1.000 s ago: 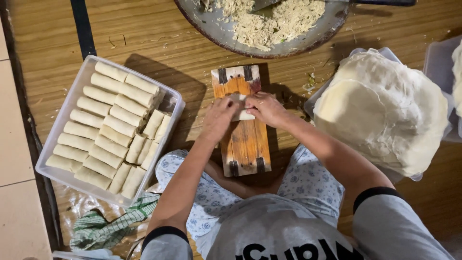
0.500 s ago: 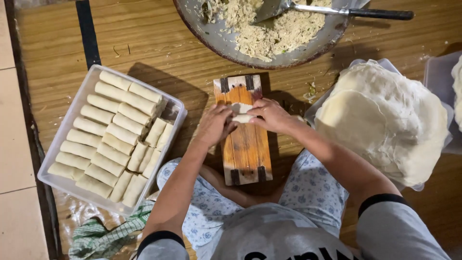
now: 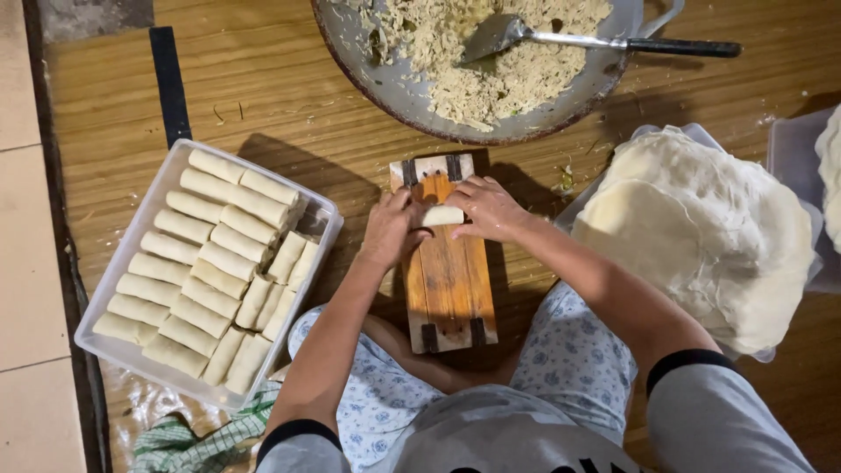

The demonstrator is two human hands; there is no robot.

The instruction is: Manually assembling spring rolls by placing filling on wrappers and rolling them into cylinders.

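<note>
- Nearest the camera: the person's grey top with black sleeve bands and blue-patterned white trousers, legs folded on the floor.
- One green checked cloth (image 3: 197, 438) lies at the bottom left, partly under the tray.
- One wooden board (image 3: 447, 280) stands lengthwise in front of the legs, with dark metal brackets at both ends.
- Both hands are at the board's far end. The left hand (image 3: 392, 229) has its fingers curled onto one small pale roll (image 3: 441, 215); the right hand (image 3: 487, 208) presses on the roll's other end with fingers bent. The roll lies crosswise on the board, pinched between the two hands.
- One clear plastic tray (image 3: 311, 229) sits to the left, holding about two dozen finished rolls (image 3: 201, 276) laid in rows, a few near its right wall turned at an angle. The exact count is hard to tell.
- To the right, one stack of thin pale wrappers (image 3: 701, 232) rests on a plastic sheet; another container (image 3: 793, 158) with more pale dough shows at the right edge.
- Farthest: one wide metal pan (image 3: 394, 83) of shredded pale filling (image 3: 491, 74), with one metal spatula (image 3: 596, 42), black-handled, lying in it.
- Everything rests on a wood-grain floor (image 3: 263, 105), with pale tiles (image 3: 26, 263) along the left edge.
</note>
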